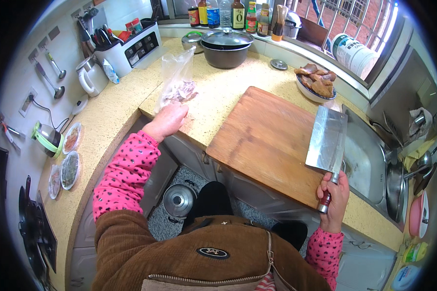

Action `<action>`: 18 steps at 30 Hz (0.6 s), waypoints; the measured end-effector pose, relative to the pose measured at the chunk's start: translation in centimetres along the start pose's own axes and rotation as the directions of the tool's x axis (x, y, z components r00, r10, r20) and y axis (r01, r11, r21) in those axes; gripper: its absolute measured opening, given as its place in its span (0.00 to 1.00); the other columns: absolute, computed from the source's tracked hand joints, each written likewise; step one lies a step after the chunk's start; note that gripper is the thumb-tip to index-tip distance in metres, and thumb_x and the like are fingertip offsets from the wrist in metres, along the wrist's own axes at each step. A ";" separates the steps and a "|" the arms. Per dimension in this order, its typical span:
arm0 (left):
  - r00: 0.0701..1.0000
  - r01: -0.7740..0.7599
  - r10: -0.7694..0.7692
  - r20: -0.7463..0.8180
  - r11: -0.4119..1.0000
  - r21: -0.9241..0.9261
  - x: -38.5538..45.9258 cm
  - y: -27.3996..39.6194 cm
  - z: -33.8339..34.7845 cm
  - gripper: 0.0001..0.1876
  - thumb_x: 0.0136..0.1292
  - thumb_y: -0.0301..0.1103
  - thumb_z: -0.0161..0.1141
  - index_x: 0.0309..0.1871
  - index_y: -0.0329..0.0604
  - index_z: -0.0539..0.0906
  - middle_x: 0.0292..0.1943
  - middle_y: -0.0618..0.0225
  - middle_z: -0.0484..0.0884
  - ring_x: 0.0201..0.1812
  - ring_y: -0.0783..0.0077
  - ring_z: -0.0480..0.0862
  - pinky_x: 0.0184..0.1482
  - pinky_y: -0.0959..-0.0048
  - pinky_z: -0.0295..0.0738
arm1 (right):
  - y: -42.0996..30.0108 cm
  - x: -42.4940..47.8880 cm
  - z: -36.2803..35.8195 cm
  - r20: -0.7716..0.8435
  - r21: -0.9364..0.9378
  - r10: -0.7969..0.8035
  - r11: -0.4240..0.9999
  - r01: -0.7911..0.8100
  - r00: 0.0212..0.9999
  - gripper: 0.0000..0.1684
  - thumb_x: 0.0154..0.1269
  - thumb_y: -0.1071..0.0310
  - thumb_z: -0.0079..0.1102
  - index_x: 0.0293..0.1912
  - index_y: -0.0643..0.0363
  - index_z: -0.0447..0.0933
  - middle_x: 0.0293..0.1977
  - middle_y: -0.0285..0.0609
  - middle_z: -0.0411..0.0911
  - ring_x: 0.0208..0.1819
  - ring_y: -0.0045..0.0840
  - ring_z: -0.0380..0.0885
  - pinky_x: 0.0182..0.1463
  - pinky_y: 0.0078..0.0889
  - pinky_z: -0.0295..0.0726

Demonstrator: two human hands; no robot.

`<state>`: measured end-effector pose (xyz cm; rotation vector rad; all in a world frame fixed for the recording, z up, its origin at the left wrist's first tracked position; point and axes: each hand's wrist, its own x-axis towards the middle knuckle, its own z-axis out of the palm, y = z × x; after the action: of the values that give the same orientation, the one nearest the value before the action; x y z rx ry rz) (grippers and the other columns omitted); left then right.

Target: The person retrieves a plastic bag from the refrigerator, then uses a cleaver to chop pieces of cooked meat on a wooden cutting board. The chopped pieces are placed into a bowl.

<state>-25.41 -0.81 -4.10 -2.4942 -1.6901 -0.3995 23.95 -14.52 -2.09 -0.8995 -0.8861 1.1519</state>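
My right hand (334,196) is closed around the dark red handle of a Chinese cleaver (326,138). The broad blade lies over the right edge of a wooden cutting board (266,138), beside the sink. My left hand (167,120) is at the front edge of the counter, fingers curled at the near end of a clear plastic bag (176,69). Pale pinkish pieces, which look like raw meat, lie in the bag (182,91). Whether the fingers grip the plastic cannot be made out. Beyond the board stands a bowl (315,95) heaped with browned meat pieces (317,80).
A lidded dark pot (225,54) stands at the back, below bottles on the sill. The steel sink (366,163) is at the right. Three covered dishes, one a plate of greens (70,170), sit at the left. On the floor is a lidded metal pot (179,200).
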 end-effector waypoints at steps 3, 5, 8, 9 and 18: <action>0.999 -0.023 0.016 -0.044 0.985 -0.169 0.4 -0.4 0.8 0.04 0.57 0.24 0.57 0.35 0.38 0.78 0.33 0.51 0.81 0.39 0.47 0.82 0.42 0.56 0.76 | -0.1 -0.2 0.0 -0.017 -0.004 -0.010 1.000 0.010 1.000 0.20 0.63 0.81 0.50 0.55 0.64 0.68 0.39 0.40 0.73 0.29 0.15 0.72 0.26 0.18 0.75; 0.993 -0.114 0.108 -0.038 0.955 -0.275 1.0 0.0 0.5 0.04 0.57 0.25 0.59 0.35 0.37 0.79 0.32 0.51 0.82 0.38 0.48 0.82 0.41 0.57 0.76 | 0.1 0.0 0.0 -0.016 0.026 -0.008 1.000 0.008 1.000 0.20 0.63 0.81 0.51 0.55 0.64 0.68 0.39 0.40 0.73 0.29 0.16 0.72 0.26 0.19 0.75; 0.991 -0.137 0.135 -0.024 0.951 -0.276 2.7 1.2 0.2 0.07 0.59 0.30 0.66 0.37 0.38 0.82 0.32 0.54 0.82 0.38 0.52 0.83 0.41 0.59 0.76 | 0.2 0.1 -1.3 -0.024 0.030 0.024 0.999 -0.024 0.999 0.20 0.63 0.81 0.51 0.55 0.64 0.68 0.40 0.41 0.74 0.27 0.18 0.73 0.26 0.20 0.75; 0.989 -0.150 0.149 -0.022 0.960 -0.237 3.4 1.9 -0.4 0.08 0.61 0.33 0.68 0.37 0.39 0.83 0.34 0.55 0.82 0.39 0.53 0.83 0.43 0.59 0.76 | 0.0 0.2 -0.9 -0.036 0.043 0.032 0.999 -0.031 0.999 0.19 0.62 0.81 0.52 0.54 0.64 0.68 0.39 0.41 0.74 0.26 0.19 0.73 0.26 0.21 0.75; 0.872 -0.473 0.413 -0.261 0.850 -0.232 17.3 11.9 -2.0 0.20 0.66 0.35 0.65 0.60 0.44 0.80 0.61 0.51 0.76 0.62 0.48 0.76 0.65 0.58 0.72 | 0.0 0.2 -0.4 -0.093 0.069 -0.003 0.998 0.009 0.996 0.16 0.63 0.82 0.50 0.51 0.63 0.67 0.39 0.42 0.75 0.27 0.20 0.74 0.28 0.23 0.76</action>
<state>-8.70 9.77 3.26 -2.8200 -0.9860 -0.8641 24.36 -14.39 -2.27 -0.8855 -0.7681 1.1204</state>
